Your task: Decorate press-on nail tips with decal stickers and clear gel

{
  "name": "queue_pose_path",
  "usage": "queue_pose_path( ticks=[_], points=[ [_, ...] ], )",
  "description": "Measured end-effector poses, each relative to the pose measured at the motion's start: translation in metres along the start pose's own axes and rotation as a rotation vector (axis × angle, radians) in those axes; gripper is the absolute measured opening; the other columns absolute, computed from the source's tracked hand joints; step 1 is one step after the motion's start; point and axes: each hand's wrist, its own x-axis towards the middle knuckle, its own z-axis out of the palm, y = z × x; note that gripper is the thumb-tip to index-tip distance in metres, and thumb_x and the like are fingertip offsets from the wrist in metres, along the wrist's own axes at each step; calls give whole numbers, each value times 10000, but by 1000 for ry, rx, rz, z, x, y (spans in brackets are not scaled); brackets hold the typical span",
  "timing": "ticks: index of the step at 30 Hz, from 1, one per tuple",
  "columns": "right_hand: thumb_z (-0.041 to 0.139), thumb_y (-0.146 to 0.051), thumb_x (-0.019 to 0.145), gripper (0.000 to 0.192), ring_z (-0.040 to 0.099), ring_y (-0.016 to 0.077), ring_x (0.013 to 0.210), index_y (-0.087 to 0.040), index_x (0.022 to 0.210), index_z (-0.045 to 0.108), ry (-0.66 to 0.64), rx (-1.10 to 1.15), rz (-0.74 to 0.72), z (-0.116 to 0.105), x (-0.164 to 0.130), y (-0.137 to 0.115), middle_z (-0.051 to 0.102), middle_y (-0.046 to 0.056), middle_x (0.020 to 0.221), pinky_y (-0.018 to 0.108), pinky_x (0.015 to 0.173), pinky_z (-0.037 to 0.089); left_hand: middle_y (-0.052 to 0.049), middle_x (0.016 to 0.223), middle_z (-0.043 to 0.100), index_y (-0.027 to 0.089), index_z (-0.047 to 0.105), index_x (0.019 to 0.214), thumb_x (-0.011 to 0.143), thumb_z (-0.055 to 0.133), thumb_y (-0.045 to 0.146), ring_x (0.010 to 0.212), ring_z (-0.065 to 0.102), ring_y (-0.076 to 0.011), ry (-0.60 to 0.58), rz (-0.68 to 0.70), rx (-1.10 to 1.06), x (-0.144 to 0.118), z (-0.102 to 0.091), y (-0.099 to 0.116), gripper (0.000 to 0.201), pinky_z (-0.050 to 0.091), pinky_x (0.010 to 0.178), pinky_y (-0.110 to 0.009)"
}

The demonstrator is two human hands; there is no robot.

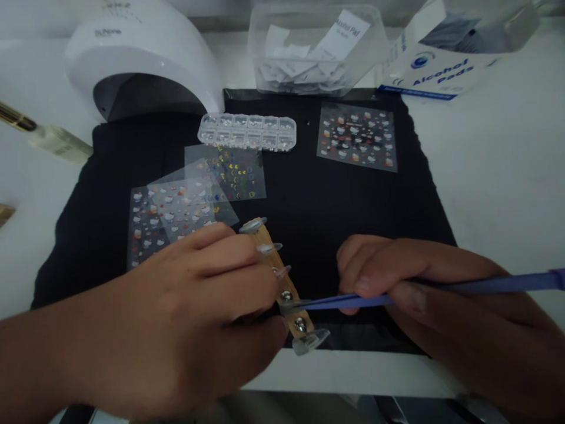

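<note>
My left hand (176,306) grips a wooden stick (282,282) that carries several clear false nail tips, holding it low over a black mat (335,206). My right hand (441,294) pinches blue tweezers (441,291); their tip touches one nail tip near the lower end of the stick. Overlapping sheets of small nail stickers (185,206) lie just beyond my left hand.
A white nail lamp (141,59) stands at the back left. A clear compartment box of gems (247,131) and another sticker sheet (357,136) lie on the mat. Behind are a clear tub of paper packets (309,47) and an alcohol pads box (441,65).
</note>
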Motion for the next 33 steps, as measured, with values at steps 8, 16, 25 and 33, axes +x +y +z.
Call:
queue_pose_path(
  ticks=[8, 16, 25, 33],
  points=[
    [563, -369, 985, 202, 632, 190, 710, -320, 978, 759, 12, 5, -8, 1, 1, 1, 688, 30, 756, 351, 632, 524, -7, 794, 514, 191, 558, 727, 947, 626, 190, 768, 419, -186, 19, -28, -6, -3, 0, 1, 231, 320, 664, -410],
    [588, -363, 971, 197, 623, 208, 693, -305, 945, 774, 48, 30, -24, 0, 3, 1, 675, 43, 727, 369, 615, 507, -3, 780, 512, 191, 565, 700, 975, 586, 176, 751, 412, -177, 47, -49, 9, -3, 3, 4, 276, 319, 652, -403],
    [592, -377, 971, 203, 623, 195, 696, -299, 929, 774, 37, -1, -30, 1, 4, -2, 682, 37, 745, 357, 617, 500, -15, 802, 513, 171, 591, 718, 948, 576, 114, 757, 398, -183, 11, 10, -1, -1, 0, 3, 237, 287, 662, -411],
    [593, -386, 970, 200, 617, 196, 717, -300, 917, 766, -3, 6, -10, -1, 3, -2, 689, 35, 760, 346, 619, 501, -15, 784, 521, 174, 558, 673, 963, 572, 127, 744, 397, -181, 29, -1, 6, -1, 1, 4, 294, 280, 656, -400]
  ],
)
